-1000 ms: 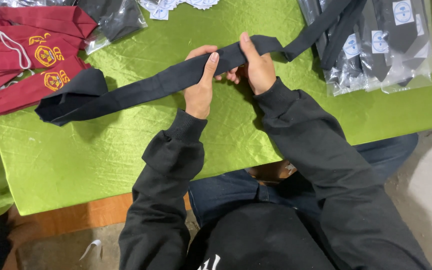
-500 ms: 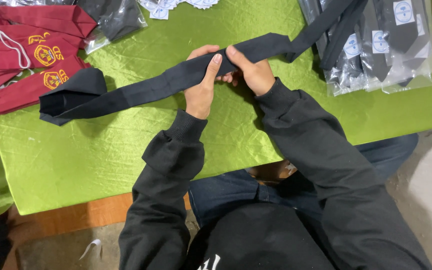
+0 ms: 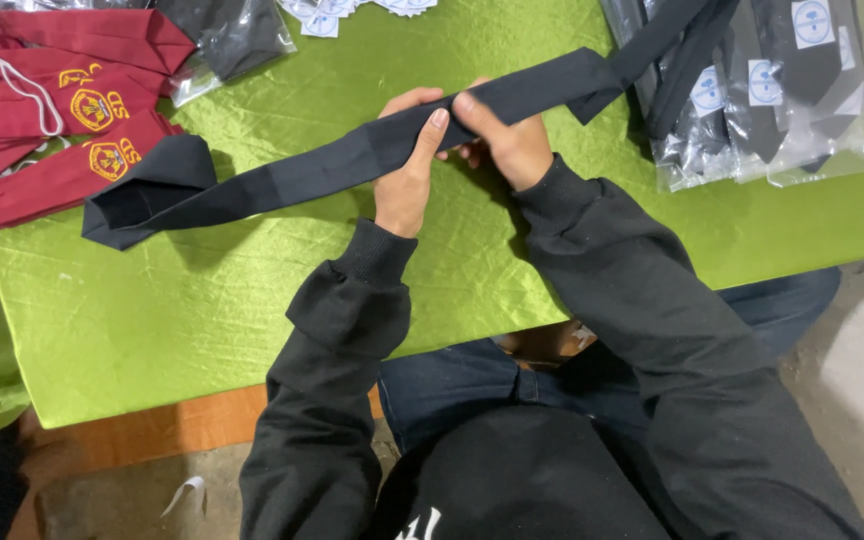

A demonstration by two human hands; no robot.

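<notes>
Hands meet mid-worktop: left hand [image 3: 407, 165] and right hand [image 3: 502, 140] both pinch a long black necktie [image 3: 282, 180] lying diagonally across the green worktop [image 3: 202, 310], maroon ties [image 3: 62, 130] far left, bagged black ties [image 3: 772, 90] far right.

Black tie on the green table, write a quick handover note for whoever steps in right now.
Left hand and right hand both grip the black tie near its middle, close together. Its wide end lies left on the green cloth, beside the maroon ties; the narrow end runs up right over the bagged dark ties. Done: tie stretched out flat. Left: it is not yet folded or bagged.
</notes>
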